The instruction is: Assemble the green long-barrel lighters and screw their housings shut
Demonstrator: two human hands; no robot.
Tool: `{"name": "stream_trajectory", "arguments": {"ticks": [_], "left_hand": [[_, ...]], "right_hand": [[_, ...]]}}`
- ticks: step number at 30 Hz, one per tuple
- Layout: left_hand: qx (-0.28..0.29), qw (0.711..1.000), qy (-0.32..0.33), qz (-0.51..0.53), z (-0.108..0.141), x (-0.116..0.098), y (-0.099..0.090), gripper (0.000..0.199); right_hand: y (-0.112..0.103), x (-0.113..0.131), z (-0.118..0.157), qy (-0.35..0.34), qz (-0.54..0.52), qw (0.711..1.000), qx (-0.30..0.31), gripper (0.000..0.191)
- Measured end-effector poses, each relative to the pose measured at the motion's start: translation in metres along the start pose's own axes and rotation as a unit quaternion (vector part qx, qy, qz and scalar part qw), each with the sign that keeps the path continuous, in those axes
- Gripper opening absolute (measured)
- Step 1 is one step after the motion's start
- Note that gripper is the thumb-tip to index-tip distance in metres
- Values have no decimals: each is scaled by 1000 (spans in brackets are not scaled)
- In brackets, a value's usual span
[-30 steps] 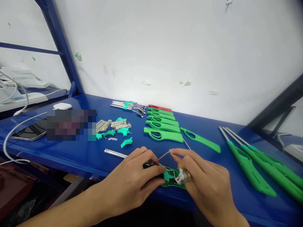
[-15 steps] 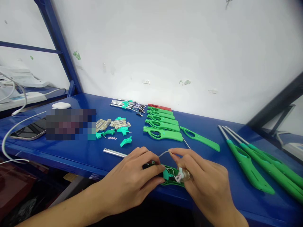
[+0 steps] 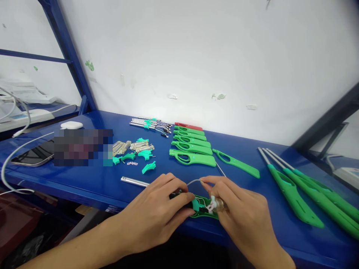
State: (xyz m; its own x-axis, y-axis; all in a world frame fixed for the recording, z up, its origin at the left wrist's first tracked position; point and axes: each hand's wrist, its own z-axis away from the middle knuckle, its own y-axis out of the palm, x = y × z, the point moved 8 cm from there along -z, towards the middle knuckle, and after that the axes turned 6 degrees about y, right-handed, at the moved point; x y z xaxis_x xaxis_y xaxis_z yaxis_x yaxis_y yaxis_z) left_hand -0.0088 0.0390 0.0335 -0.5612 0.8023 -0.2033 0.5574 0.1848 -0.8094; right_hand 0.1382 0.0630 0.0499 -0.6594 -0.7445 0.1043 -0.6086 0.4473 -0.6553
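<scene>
An open green lighter shell (image 3: 207,215) lies at the table's front edge, with wires and a black part inside. My left hand (image 3: 157,213) is closed, its thumb and fingertips pinching a teal trigger piece (image 3: 196,204) at the shell. A silver tube (image 3: 134,181) sticks out to the left from behind that hand. My right hand (image 3: 242,213) is closed around a clear fuel tank (image 3: 220,205) with a white valve end, over the shell's right part. Its thumb and index finger also pinch a thin pale tube (image 3: 193,181) that arcs toward my left hand.
Several green shells (image 3: 193,158) and a red one (image 3: 188,126) lie behind my hands. Long-nosed green lighters (image 3: 297,203) are at the right. Teal triggers (image 3: 149,167), clear tanks (image 3: 142,145), metal tubes (image 3: 143,123) and a phone (image 3: 33,154) lie to the left.
The clear tank and its white valve have tilted slightly in my right hand. My left hand keeps its hold, and the camera view has shifted a little.
</scene>
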Motion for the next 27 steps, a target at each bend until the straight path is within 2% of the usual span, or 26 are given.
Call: {"name": "stream_trajectory", "arguments": {"ticks": [11, 21, 27], "left_hand": [[-27, 1000, 7, -6, 2, 1, 0, 11], [-21, 1000, 5, -19, 4, -1, -1, 11], [-76, 996, 4, -43, 5, -2, -7, 33]], "right_hand": [[-3, -6, 6, 21, -71, 997, 30, 20], [-4, -6, 6, 27, -81, 995, 42, 21], [-1, -7, 9, 31, -86, 994, 55, 17]]}}
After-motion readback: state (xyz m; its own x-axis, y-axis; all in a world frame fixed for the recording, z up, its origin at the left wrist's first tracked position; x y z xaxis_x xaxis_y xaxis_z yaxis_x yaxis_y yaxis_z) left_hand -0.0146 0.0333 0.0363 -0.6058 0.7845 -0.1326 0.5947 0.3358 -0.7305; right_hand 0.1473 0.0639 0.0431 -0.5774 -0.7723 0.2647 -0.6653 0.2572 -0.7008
